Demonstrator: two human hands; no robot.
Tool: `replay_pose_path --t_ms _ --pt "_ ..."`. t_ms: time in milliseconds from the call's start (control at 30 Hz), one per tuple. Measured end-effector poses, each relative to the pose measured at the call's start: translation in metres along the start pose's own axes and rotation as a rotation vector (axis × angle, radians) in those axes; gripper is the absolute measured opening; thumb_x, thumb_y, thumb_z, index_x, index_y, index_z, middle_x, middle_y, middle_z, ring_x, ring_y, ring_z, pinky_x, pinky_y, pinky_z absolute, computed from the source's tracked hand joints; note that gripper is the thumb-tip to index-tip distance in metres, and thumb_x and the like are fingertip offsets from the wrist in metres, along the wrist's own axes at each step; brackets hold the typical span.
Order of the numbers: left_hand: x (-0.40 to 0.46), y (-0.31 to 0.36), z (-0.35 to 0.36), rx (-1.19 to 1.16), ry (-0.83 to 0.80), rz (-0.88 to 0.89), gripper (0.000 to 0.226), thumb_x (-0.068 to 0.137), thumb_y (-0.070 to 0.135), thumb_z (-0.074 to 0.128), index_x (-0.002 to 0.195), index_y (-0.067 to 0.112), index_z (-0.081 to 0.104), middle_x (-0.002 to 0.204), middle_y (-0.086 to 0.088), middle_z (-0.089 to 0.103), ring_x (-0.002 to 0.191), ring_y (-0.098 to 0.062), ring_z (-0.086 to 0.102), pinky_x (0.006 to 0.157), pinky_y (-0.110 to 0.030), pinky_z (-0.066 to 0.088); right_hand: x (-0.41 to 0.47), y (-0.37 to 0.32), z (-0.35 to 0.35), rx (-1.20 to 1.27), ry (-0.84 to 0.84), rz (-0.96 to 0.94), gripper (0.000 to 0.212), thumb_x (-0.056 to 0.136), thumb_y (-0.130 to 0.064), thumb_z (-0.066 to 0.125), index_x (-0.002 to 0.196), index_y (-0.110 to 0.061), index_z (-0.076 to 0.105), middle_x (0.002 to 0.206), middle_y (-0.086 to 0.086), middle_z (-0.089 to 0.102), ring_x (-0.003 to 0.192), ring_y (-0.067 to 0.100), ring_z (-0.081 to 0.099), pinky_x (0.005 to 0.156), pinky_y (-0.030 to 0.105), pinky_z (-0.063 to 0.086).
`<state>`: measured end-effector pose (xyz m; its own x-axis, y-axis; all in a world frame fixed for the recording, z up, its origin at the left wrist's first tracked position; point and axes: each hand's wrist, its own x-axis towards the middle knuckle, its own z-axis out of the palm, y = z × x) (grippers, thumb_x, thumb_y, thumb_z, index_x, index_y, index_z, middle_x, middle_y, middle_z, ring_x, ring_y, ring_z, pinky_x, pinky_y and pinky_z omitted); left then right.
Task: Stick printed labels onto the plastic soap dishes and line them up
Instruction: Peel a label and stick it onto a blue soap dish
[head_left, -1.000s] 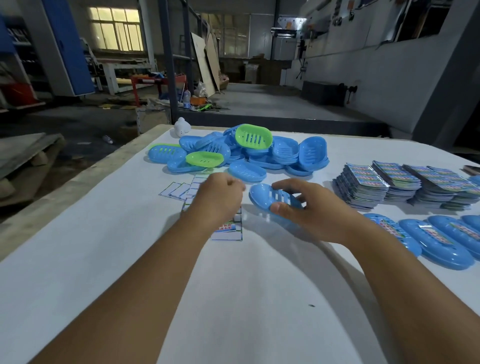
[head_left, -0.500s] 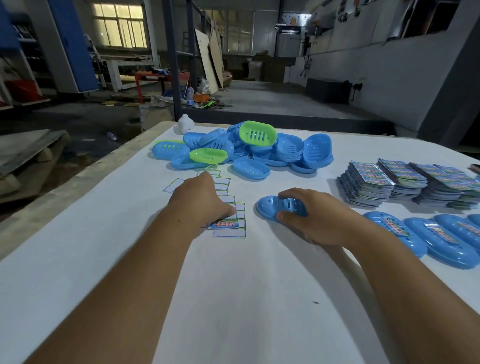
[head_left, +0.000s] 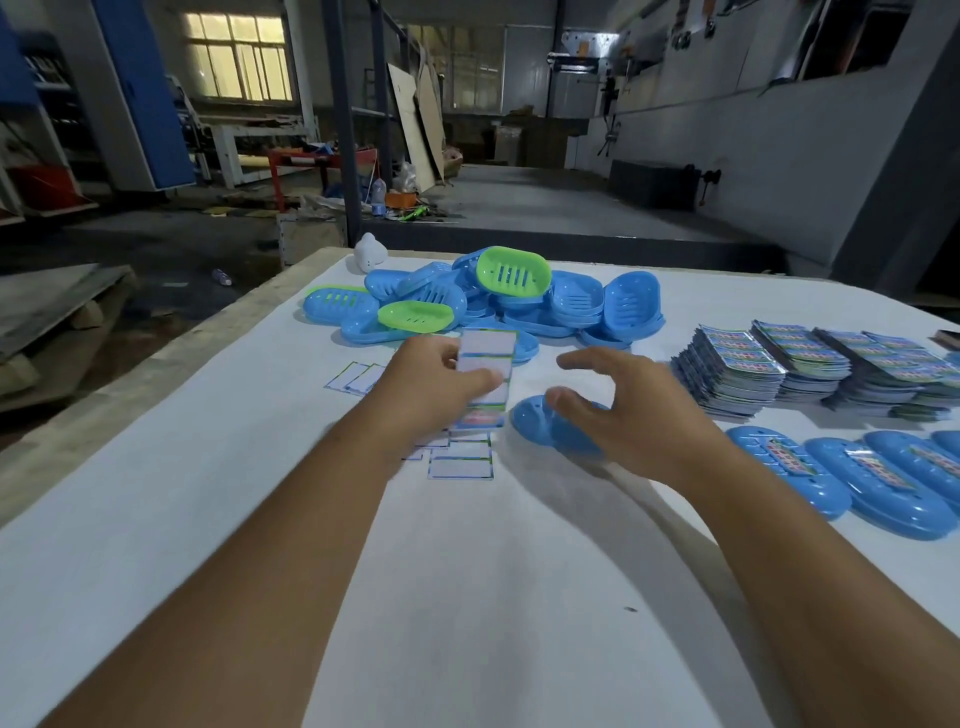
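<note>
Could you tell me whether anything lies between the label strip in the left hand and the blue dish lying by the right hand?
Nothing visible does. The left hand holds the label strip just left of the blue soap dish, with only bare table between. The right hand hovers open over the dish's right part, leaving its left end uncovered.

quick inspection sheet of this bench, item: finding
surface: white table, one dark speck near the front
job's things: label strip held up; blue dish lying under the right hand; dish pile at the back; labelled dishes in a row at right; label stacks
clutter: used backings, white object
grippers: left hand pinches the strip; right hand open
cables: nothing seen
surroundings: dim workshop
</note>
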<state>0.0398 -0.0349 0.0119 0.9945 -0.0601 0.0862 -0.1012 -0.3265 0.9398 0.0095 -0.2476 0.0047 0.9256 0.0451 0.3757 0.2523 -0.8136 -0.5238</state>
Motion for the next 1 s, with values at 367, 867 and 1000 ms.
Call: replay_pose_path --t_ms 367,867,1000 --pt "-0.003 0.008 0.016 -0.086 -0.042 0.006 0.022 0.085 0.037 0.073 0.075 0.017 0.076 0.068 0.010 0.073 0.054 -0.001 0.055 0.054 -0.013 0.043 0.004 -0.008 -0.003 0.470 0.013 0.047 0.022 0.094 -0.011 0.069 0.095 -0.033 0.064 0.068 -0.011 0.073 0.057 -0.001 0.063 0.055 0.012 0.048" --pt "-0.013 0.007 0.021 -0.036 -0.106 0.109 0.012 0.080 0.031 0.069 0.076 0.022 0.076 0.080 -0.010 0.073 0.067 -0.015 0.051 0.064 -0.031 0.044 0.003 0.000 -0.003 0.203 0.148 0.183 0.024 0.080 -0.040 0.082 0.090 -0.027 0.065 0.073 -0.011 0.065 0.064 0.007 0.058 0.060 0.025 0.047" --pt "-0.009 0.003 0.024 -0.019 -0.132 0.181 0.013 0.089 0.019 0.070 0.078 0.019 0.075 0.069 0.008 0.074 0.058 0.004 0.059 0.056 -0.007 0.042 -0.001 -0.009 -0.003 0.272 0.034 0.110 0.028 0.083 -0.045 0.078 0.070 -0.021 0.074 0.043 -0.016 0.049 0.041 0.005 0.040 0.041 0.012 0.029"
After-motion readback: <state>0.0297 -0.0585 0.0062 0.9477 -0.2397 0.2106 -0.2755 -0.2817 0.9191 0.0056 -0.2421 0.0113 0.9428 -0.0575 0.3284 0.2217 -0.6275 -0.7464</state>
